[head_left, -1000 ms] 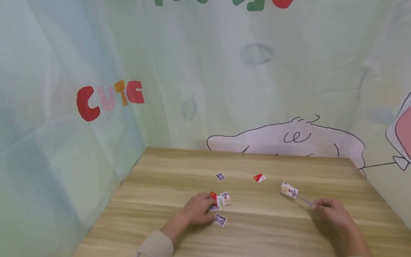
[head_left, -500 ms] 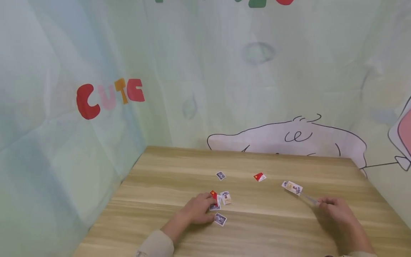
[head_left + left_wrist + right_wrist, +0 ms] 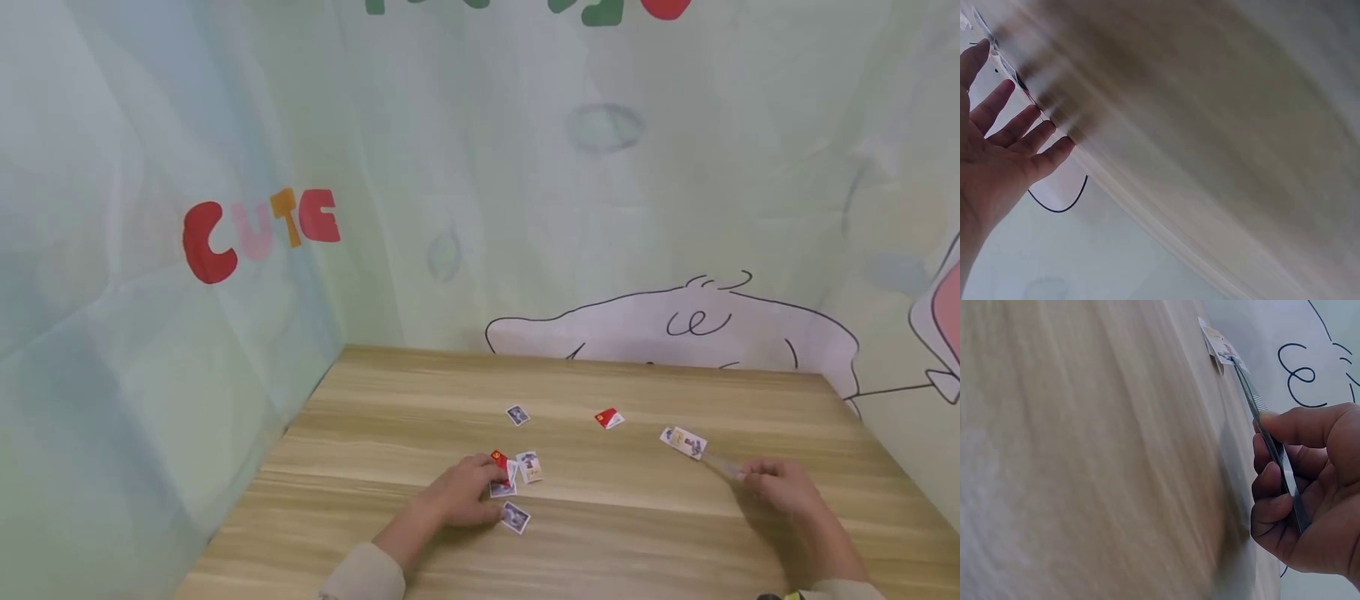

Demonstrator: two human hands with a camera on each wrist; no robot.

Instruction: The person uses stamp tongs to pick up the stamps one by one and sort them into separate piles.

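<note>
My right hand (image 3: 783, 487) grips metal tweezers (image 3: 1282, 459) between the thumb and curled fingers. The tweezers' tips reach a cream, stamp-like piece of paper (image 3: 688, 442) with a printed figure; it overlaps another small printed piece (image 3: 667, 435) on its left. Whether the tips pinch the paper is hard to tell. My left hand (image 3: 465, 493) rests on the table with fingers spread and fairly straight. Its fingertips touch a red-and-white piece (image 3: 500, 459) lying over a greyish one (image 3: 503, 490). Close to its thumb lies a dark picture piece (image 3: 516, 517).
Beside the left-hand pile lies a cream piece (image 3: 530, 467). Farther back are a small dark piece (image 3: 517, 415) and a red-and-white one (image 3: 610, 418). The wooden table (image 3: 420, 383) meets a printed cloth backdrop (image 3: 420, 167) at the back and left.
The tweezers and the cream paper at their tips have shifted slightly right, baring more of the piece beneath. My left hand has stayed in place.
</note>
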